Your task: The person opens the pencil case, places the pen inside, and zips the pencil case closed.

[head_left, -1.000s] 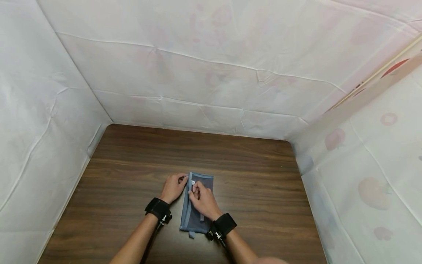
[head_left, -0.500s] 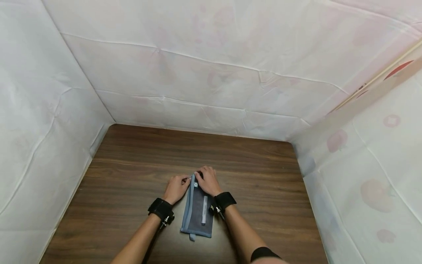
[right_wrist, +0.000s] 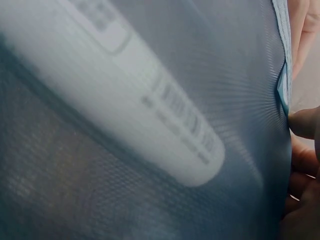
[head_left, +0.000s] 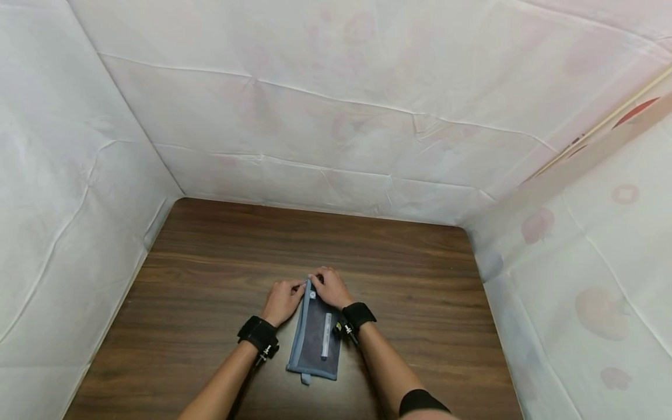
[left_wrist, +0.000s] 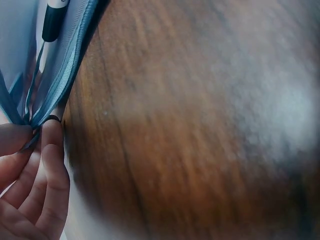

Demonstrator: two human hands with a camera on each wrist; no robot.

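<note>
A blue-grey mesh zip pouch (head_left: 310,344) lies lengthwise in front of me, its zip edge on the left. Through the mesh shows a white marker (head_left: 326,336); its dark end (left_wrist: 52,22) appears in the left wrist view. My left hand (head_left: 283,300) pinches the pouch's far left corner between thumb and fingers, where blue zip edges (left_wrist: 70,65) come together. Just beside it, my right hand (head_left: 332,287) grips the far edge, thumb on the near side. The right wrist view has the mesh (right_wrist: 235,75) drawn into creases toward the pinching fingers (right_wrist: 302,122).
The pouch rests on a dark wood-grain table (head_left: 210,251). White sheets enclose it at the back (head_left: 325,140), the left (head_left: 52,175) and the right, where the sheet (head_left: 588,268) has fruit prints. A small fabric tab (head_left: 305,378) sticks out from the pouch's near end.
My right hand has moved from over the pouch's upper middle to its far edge, uncovering the marker. The left hand stays at the corner, and the pouch has shifted slightly right.
</note>
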